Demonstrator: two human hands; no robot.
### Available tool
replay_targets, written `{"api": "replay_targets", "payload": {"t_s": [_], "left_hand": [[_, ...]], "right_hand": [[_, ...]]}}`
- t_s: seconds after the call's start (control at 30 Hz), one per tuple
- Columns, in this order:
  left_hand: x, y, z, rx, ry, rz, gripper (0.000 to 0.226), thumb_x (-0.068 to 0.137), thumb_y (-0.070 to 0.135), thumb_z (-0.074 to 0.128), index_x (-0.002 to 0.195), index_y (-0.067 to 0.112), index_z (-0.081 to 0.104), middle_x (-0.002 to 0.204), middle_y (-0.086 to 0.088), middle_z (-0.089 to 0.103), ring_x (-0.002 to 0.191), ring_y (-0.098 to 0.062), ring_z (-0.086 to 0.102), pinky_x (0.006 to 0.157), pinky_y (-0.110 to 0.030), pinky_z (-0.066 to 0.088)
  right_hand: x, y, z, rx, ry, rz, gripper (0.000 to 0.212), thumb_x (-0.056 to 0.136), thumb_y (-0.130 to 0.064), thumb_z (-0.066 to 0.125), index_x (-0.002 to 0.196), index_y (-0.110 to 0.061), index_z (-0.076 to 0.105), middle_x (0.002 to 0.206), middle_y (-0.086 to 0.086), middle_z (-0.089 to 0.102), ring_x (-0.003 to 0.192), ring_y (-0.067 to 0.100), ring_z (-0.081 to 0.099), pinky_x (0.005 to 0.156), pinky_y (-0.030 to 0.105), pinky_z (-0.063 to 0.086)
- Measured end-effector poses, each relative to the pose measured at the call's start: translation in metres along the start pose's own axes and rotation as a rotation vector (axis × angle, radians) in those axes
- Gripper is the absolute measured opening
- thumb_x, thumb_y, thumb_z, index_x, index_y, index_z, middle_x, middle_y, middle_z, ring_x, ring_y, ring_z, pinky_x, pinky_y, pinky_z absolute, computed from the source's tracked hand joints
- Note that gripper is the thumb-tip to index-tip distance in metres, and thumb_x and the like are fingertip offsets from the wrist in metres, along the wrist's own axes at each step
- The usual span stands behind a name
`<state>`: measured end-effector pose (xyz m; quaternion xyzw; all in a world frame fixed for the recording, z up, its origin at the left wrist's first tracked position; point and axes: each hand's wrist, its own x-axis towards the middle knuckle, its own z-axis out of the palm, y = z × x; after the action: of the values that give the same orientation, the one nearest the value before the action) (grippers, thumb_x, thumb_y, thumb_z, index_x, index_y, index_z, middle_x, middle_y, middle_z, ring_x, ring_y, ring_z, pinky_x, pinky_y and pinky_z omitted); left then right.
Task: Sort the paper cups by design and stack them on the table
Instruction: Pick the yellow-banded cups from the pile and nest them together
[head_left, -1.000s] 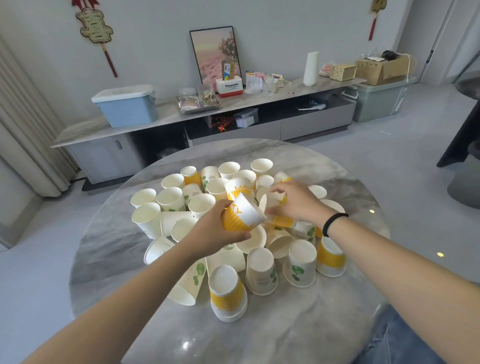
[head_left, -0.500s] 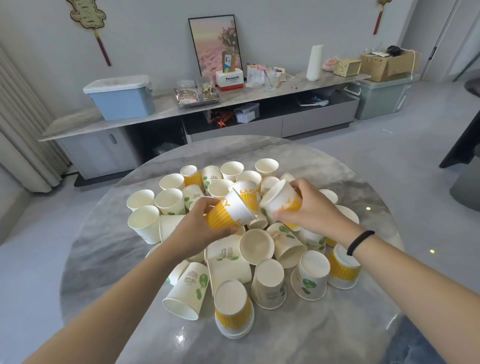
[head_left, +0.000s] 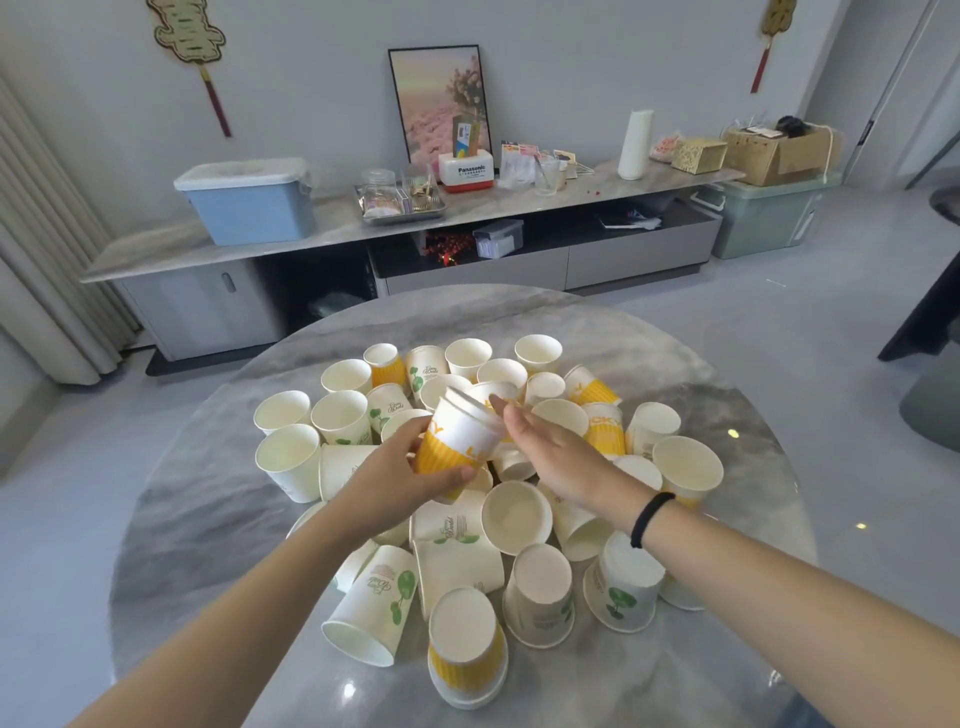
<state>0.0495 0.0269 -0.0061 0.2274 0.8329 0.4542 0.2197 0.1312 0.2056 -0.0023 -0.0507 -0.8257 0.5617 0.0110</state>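
A jumble of paper cups covers the round grey marble table (head_left: 218, 519). Some are white with green leaves (head_left: 376, 597), others carry a yellow band (head_left: 465, 660). My left hand (head_left: 400, 475) grips a nested stack of yellow-banded cups (head_left: 457, 439), tilted with the rims pointing up and right. My right hand (head_left: 550, 452) hovers just right of that stack, fingers spread, fingertips at its rim and nothing in the palm. A black band circles the right wrist.
Cups stand upright, upside down or on their sides all over the table's middle. Behind the table runs a low grey sideboard (head_left: 156, 254) with a blue lidded box (head_left: 249, 202), a framed picture and cardboard boxes.
The yellow cup that my right hand held now sits nested in the cup in my left hand. My right hand has let go and opened.
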Motion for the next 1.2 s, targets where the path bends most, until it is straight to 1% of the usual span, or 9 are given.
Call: {"api": "replay_targets", "payload": {"t_s": [0.17, 0.3, 0.43, 0.6, 0.77, 0.87, 1.0, 1.07, 1.2], "left_hand": [[0.014, -0.014, -0.007, 0.239, 0.172, 0.015, 0.073, 0.070, 0.032, 0.076, 0.134, 0.025, 0.041, 0.119, 0.001, 0.058, 0.103, -0.018, 0.056, 0.080, -0.028, 0.043], [0.024, -0.024, -0.013, 0.278, 0.185, 0.000, 0.078, 0.068, 0.033, 0.077, 0.136, 0.027, 0.039, 0.123, -0.002, 0.054, 0.103, -0.018, 0.053, 0.081, -0.027, 0.041], [0.028, -0.030, -0.024, 0.242, 0.204, 0.005, 0.077, 0.068, 0.032, 0.078, 0.135, 0.027, 0.040, 0.122, 0.000, 0.053, 0.099, -0.016, 0.052, 0.082, -0.029, 0.042], [0.034, -0.038, -0.048, 0.173, 0.201, -0.045, 0.078, 0.063, 0.036, 0.080, 0.130, 0.030, 0.042, 0.114, -0.001, 0.061, 0.098, -0.022, 0.063, 0.087, -0.043, 0.053], [0.041, -0.035, -0.062, 0.109, 0.330, -0.027, 0.071, 0.065, 0.033, 0.080, 0.127, 0.030, 0.045, 0.109, 0.000, 0.060, 0.099, -0.020, 0.060, 0.086, -0.039, 0.052], [0.040, -0.041, -0.060, 0.164, 0.328, -0.026, 0.074, 0.065, 0.035, 0.079, 0.130, 0.030, 0.042, 0.113, -0.003, 0.058, 0.101, -0.021, 0.058, 0.084, -0.035, 0.050], [0.038, -0.050, -0.055, 0.130, 0.308, -0.068, 0.074, 0.060, 0.033, 0.075, 0.126, 0.027, 0.041, 0.114, -0.006, 0.055, 0.101, -0.022, 0.057, 0.078, -0.034, 0.049], [0.038, -0.051, -0.056, 0.148, 0.294, -0.092, 0.069, 0.060, 0.031, 0.072, 0.122, 0.024, 0.043, 0.113, -0.006, 0.051, 0.101, -0.021, 0.053, 0.073, -0.030, 0.043], [0.034, -0.051, -0.055, 0.200, 0.252, -0.133, 0.067, 0.065, 0.026, 0.074, 0.124, 0.022, 0.041, 0.114, -0.006, 0.044, 0.095, -0.019, 0.049, 0.077, -0.029, 0.041]], "right_hand": [[0.060, 0.018, -0.019, -0.594, 0.283, -0.123, 0.045, 0.091, -0.040, 0.045, 0.132, -0.024, 0.051, 0.139, -0.005, 0.052, 0.127, 0.028, 0.046, 0.105, 0.040, 0.036], [0.095, 0.024, -0.019, -0.871, 0.133, 0.076, 0.030, 0.091, -0.039, 0.050, 0.111, -0.020, 0.062, 0.123, -0.002, 0.061, 0.120, 0.027, 0.039, 0.096, 0.037, 0.029], [0.098, 0.000, -0.024, -0.475, 0.176, 0.088, 0.020, 0.088, -0.027, 0.056, 0.072, -0.016, 0.057, 0.080, 0.002, 0.066, 0.082, 0.018, 0.059, 0.073, 0.029, 0.041], [0.107, -0.035, -0.007, -0.108, 0.511, -0.148, 0.012, 0.090, -0.023, 0.055, 0.080, -0.017, 0.058, 0.072, -0.005, 0.062, 0.065, 0.007, 0.054, 0.058, 0.016, 0.039], [0.123, -0.053, 0.029, -0.278, 0.168, -0.161, 0.022, 0.093, -0.024, 0.052, 0.089, -0.011, 0.069, 0.081, 0.004, 0.067, 0.072, 0.010, 0.054, 0.061, 0.014, 0.037], [0.122, -0.053, 0.041, -0.316, -0.062, -0.110, 0.037, 0.096, -0.026, 0.047, 0.074, 0.001, 0.059, 0.066, 0.007, 0.052, 0.061, 0.016, 0.046, 0.061, 0.028, 0.036], [0.109, -0.035, 0.040, -0.195, 0.025, -0.050, 0.033, 0.096, -0.032, 0.045, 0.104, -0.010, 0.068, 0.102, 0.016, 0.068, 0.098, 0.027, 0.061, 0.088, 0.037, 0.048], [0.103, -0.019, 0.036, -0.342, 0.117, -0.020, 0.027, 0.090, -0.028, 0.057, 0.097, -0.006, 0.069, 0.095, 0.012, 0.070, 0.093, 0.025, 0.062, 0.082, 0.033, 0.048], [0.090, 0.009, 0.036, -0.723, -0.107, 0.150, 0.026, 0.071, -0.027, 0.077, 0.091, -0.012, 0.069, 0.089, 0.002, 0.066, 0.088, 0.019, 0.061, 0.078, 0.031, 0.049]]}}
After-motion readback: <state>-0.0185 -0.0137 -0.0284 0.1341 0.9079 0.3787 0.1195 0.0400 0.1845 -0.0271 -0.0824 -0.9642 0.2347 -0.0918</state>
